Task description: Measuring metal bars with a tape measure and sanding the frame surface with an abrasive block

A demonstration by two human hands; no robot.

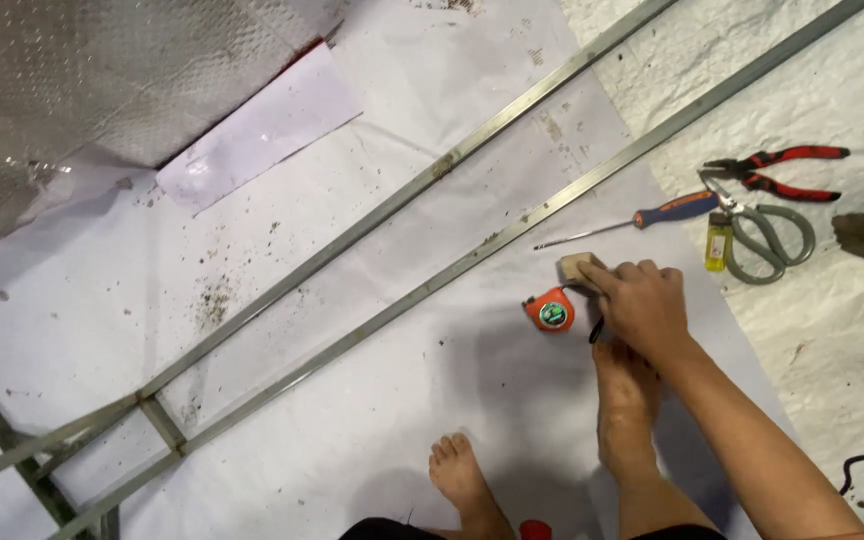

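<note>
While the person is crouching barefoot over a white sheet spread on the floor, the right hand is reaching down and forward, its fingertips pressing on a small pale tan block; whether the fingers are truly gripping the block or merely resting on it cannot be told, as the hand is covering most of it. No left hand is showing anywhere in the view. An orange round tape measure with a green centre is lying on the sheet just beside the block and touching the near side of the right hand. Beyond the block, a screwdriver with a blue and orange handle is lying with its shaft pointing left, close to the nearer of two long grey metal bars that are running diagonally across the sheet and meeting a short cross-piece at lower left. To the right, on rough white sacking, a pair of grey-handled scissors is resting against a small yellow lighter, with red-handled pliers lying just above them. Two bare feet are standing on the sheet below the hand, the right foot directly beneath the wrist. A sheet of embossed silver foil material is occupying the upper left corner.
</note>
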